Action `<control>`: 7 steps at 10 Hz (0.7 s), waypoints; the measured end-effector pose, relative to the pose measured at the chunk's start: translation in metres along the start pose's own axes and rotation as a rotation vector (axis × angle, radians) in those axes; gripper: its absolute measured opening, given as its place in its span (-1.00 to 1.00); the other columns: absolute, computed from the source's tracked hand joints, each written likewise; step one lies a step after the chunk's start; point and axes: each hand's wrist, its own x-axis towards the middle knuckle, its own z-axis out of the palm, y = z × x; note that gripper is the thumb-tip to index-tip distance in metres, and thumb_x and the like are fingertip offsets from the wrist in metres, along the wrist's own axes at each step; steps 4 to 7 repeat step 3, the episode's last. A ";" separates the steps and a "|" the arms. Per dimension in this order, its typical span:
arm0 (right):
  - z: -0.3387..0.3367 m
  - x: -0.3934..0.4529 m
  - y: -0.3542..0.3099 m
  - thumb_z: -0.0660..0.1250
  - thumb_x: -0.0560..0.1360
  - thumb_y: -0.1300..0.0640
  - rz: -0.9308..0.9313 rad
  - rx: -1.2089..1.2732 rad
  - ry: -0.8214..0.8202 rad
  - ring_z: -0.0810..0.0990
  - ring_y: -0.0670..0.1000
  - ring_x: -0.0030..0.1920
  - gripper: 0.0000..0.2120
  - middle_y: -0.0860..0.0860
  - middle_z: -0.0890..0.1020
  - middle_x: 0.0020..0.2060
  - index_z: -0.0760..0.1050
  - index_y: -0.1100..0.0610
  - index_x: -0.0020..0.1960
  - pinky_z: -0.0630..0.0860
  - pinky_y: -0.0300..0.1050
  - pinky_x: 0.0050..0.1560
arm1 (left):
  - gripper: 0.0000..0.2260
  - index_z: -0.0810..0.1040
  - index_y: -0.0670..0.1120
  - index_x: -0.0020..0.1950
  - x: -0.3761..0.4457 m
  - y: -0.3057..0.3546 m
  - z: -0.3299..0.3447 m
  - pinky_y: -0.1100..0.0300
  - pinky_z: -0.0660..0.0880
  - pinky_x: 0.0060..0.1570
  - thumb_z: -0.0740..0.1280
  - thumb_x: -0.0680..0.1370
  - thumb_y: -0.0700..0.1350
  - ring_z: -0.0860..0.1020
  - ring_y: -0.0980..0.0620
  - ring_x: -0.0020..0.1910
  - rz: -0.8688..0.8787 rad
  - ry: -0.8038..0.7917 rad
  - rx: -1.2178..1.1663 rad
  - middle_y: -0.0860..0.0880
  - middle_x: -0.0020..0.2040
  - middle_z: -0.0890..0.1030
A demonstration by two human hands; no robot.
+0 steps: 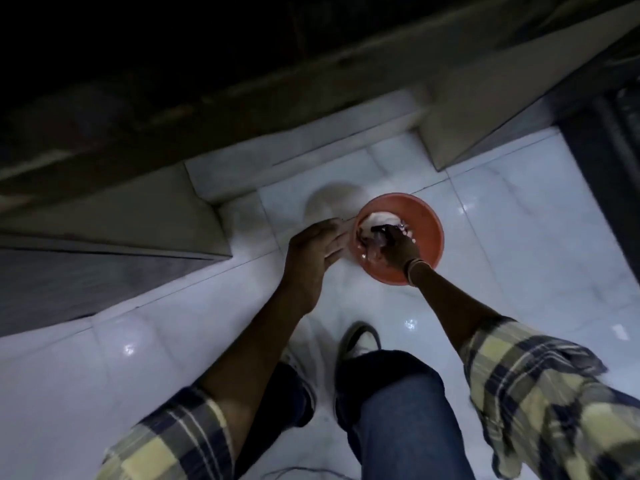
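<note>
An orange-red round tub (424,220) stands on the white tiled floor, with water and a dark wet cloth (375,239) inside. My right hand (398,249) reaches into the tub and grips the dark cloth at the water. My left hand (318,245) hovers just left of the tub's rim with its fingers straight, holding nothing. Whether its fingertips touch the rim I cannot tell.
White glossy floor tiles (519,237) surround the tub. A low grey ledge (277,161) and dark cabinet fronts run along the far side. A dark frame (606,174) stands at the right. My shoes (360,341) and jeans are below the tub.
</note>
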 end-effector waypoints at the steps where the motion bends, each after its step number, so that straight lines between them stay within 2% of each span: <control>1: -0.053 -0.067 -0.023 0.33 0.57 0.20 0.043 0.221 0.093 0.50 0.28 0.37 -0.55 0.24 0.55 0.36 0.45 0.23 0.44 0.39 0.05 0.41 | -0.86 0.66 -0.08 0.13 -0.047 0.021 0.005 0.00 0.56 0.28 0.33 0.65 -0.22 0.68 -0.07 0.22 -0.009 0.014 -0.020 -0.07 0.13 0.74; 2: -0.102 -0.136 -0.043 0.37 0.53 0.19 0.128 0.270 0.150 0.59 0.26 0.28 -0.66 0.21 0.64 0.26 0.60 0.17 0.30 0.44 -0.03 0.32 | -0.85 0.65 -0.06 0.16 -0.111 0.058 0.020 -0.02 0.56 0.28 0.30 0.67 -0.19 0.66 -0.10 0.25 -0.002 0.006 0.019 -0.08 0.17 0.73; 3: -0.141 -0.198 -0.059 0.46 0.39 0.10 0.134 0.372 0.120 0.68 0.26 0.13 -0.82 0.22 0.73 0.08 0.72 0.05 -0.03 0.58 0.15 0.22 | -0.81 0.66 -0.09 0.14 -0.179 0.104 0.041 0.04 0.60 0.17 0.28 0.65 -0.26 0.71 -0.09 0.15 -0.023 0.024 -0.042 -0.03 0.04 0.78; 7: -0.141 -0.198 -0.059 0.46 0.39 0.10 0.134 0.372 0.120 0.68 0.26 0.13 -0.82 0.22 0.73 0.08 0.72 0.05 -0.03 0.58 0.15 0.22 | -0.81 0.66 -0.09 0.14 -0.179 0.104 0.041 0.04 0.60 0.17 0.28 0.65 -0.26 0.71 -0.09 0.15 -0.023 0.024 -0.042 -0.03 0.04 0.78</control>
